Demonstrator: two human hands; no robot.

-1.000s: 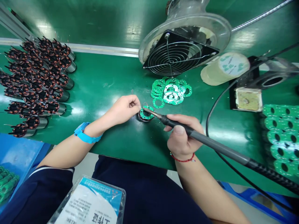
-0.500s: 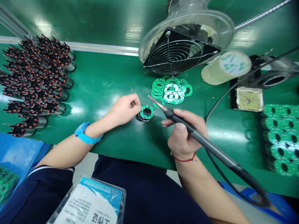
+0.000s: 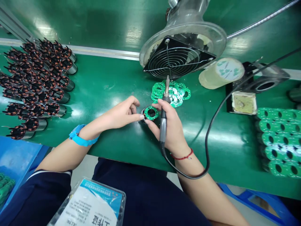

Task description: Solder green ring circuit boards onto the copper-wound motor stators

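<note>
A small motor stator with a green ring-shaped circuit board on top stands on the bench between my hands. My left hand is at its left side, thumb stretched out to touch it, index finger bent and apart from the thumb, other fingers curled. My right hand holds a soldering iron, tip pointing away from me. The thumb and a fingertip of that same hand reach the right side of the board. Loose green ring boards lie in a pile just beyond, partly hidden by the iron.
A fan in a clear hood hangs over the pile. Wound stators crowd the left; board-topped ones stand at right. A tape roll and a sponge tray are at back right. The iron's cable loops over my right forearm.
The iron has swung from pointing left to pointing away from me. My right hand has moved left onto the board and stator. The left thumb has parted from the index finger.
</note>
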